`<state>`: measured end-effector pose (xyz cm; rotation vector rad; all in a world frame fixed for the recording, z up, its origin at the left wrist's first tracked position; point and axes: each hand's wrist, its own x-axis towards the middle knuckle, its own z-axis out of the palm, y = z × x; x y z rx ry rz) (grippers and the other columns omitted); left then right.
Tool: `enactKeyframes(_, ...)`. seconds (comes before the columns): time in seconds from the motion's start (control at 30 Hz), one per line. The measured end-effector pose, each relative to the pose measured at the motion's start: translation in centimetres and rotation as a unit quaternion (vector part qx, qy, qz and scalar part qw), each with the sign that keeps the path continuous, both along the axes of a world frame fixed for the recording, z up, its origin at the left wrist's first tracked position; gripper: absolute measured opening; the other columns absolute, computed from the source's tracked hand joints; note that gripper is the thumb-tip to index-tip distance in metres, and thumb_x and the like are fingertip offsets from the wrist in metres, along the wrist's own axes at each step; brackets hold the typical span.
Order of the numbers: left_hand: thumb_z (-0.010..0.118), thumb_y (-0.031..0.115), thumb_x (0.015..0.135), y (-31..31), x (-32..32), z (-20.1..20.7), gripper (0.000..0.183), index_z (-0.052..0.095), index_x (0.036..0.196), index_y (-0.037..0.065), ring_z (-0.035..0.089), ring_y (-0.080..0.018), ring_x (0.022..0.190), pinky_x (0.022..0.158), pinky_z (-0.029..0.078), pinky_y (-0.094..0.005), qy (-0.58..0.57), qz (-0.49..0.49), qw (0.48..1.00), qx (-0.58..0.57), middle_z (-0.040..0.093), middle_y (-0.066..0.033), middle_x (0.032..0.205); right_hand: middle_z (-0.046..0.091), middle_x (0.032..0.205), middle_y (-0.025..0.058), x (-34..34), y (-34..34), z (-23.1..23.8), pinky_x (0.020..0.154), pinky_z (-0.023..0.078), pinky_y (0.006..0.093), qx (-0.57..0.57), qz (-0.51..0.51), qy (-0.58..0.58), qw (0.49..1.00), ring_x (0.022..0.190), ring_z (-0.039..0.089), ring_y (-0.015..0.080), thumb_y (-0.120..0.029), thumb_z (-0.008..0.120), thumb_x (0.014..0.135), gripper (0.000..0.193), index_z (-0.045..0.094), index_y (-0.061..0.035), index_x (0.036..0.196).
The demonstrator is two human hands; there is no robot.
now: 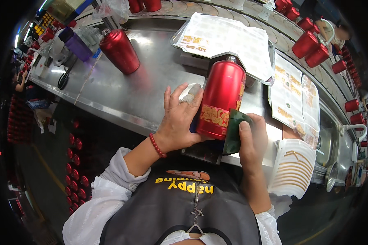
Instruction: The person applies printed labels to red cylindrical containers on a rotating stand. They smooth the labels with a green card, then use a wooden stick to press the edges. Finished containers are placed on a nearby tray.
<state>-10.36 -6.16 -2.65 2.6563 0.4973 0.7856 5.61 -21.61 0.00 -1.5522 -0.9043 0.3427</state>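
Red metal bottle stands at frame centre on the steel worktop, w/ a gold label partly on its lower body. Left hand wraps the bottle's 9 o'clock side, fingers spread and curled round it, one fingertip taped; a red bead bracelet sits on the wrist. Right hand is closed on a dark green card, thumb on top, pressing its edge against the bottle at abt 4 o'clock, just beside the label.

Step in hand, as I judge it: smoothing the label down w/ the card while the other hand steadies the bottle. Next move prob. calls for firm, even strokes across the label edge and a slight turn of the bottle so no bubbles or lifted corners stay.

Round abt: label sheets at 12 o'clock, more sheets at 3, a curved-strip sheet at 4. Second red bottle at 11, well apart. Row of red bottles at 1–2 o'clock on a conveyor.
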Motion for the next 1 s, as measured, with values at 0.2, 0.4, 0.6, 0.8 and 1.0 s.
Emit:
enactKeyframes(0.2, 0.076, 0.059, 0.075, -1.0, 0.4, 3.0, 0.096, 0.05, 0.144, -0.002, 0.033, -0.0418, 0.143, 0.116, 0.001, -0.069, 0.009, 0.022, 0.995, 0.098, 0.068, -0.0169, 0.092, 0.065, 0.078, 0.0111, -0.2, 1.5, 2.3, 0.064, 0.05, 0.0312, -0.052, 0.02, -0.06, 0.997, 0.067, 0.062, 0.0186, -0.009, 0.059, 0.096, 0.023, 0.058, 0.002, 0.116)
enactKeyframes(0.4, 0.074, 0.057, 0.075, -1.0, 0.6, 1.8, 0.096, 0.048, 0.144, -0.004, 0.036, -0.039, 0.142, 0.116, 0.004, -0.0697, -0.038, 0.026, 0.995, 0.091, 0.066, -0.0165, 0.089, 0.063, 0.063, 0.0193, -1.8, 3.9, 5.2, 0.056, 0.051, 0.0437, -0.14, 0.05, -0.232, 0.961, 0.056, 0.064, 0.0379, -0.007, 0.059, 0.092, 0.027, 0.058, -0.0003, 0.119)
enactKeyframes(0.6, 0.075, 0.056, 0.076, -0.8, 0.3, 0.6, 0.1, 0.04, 0.148, -0.005, 0.036, -0.0395, 0.14, 0.116, 0.006, -0.0693, -0.035, 0.019, 0.999, 0.014, 0.065, -0.0181, 0.099, 0.065, 0.07, 0.0215, -2.6, 4.7, 5.7, 0.06, 0.052, 0.0425, -0.142, 0.055, -0.286, 0.946, 0.06, 0.066, 0.0365, -0.01, 0.061, 0.092, 0.028, 0.059, -0.001, 0.118)
enactKeyframes(0.8, 0.079, 0.054, 0.077, -0.7, -0.7, -0.9, 0.101, 0.037, 0.153, 0.004, 0.033, -0.0411, 0.141, 0.115, 0.006, -0.0678, -0.044, 0.012, 0.998, -0.045, 0.065, -0.017, 0.119, 0.066, 0.091, 0.0059, 0.5, 0.7, 2.6, 0.073, 0.05, 0.0263, -0.08, -0.024, -0.007, 0.996, 0.08, 0.061, 0.0111, -0.012, 0.062, 0.098, 0.023, 0.059, -0.0002, 0.117)
enactKeyframes(1.0, 0.081, 0.037, 0.078, -0.9, 0.6, 0.4, 0.098, 0.032, 0.158, 0.009, 0.037, -0.0347, 0.145, 0.115, 0.013, -0.0695, -0.092, -0.074, 0.993, -0.002, 0.056, -0.013, 0.145, 0.062, 0.097, 0.0027, -0.6, 0.5, 1.2, 0.082, 0.046, 0.0226, -0.014, 0.011, 0.116, 0.993, 0.089, 0.055, 0.0075, -0.013, 0.061, 0.1, 0.022, 0.058, 0.0002, 0.117)
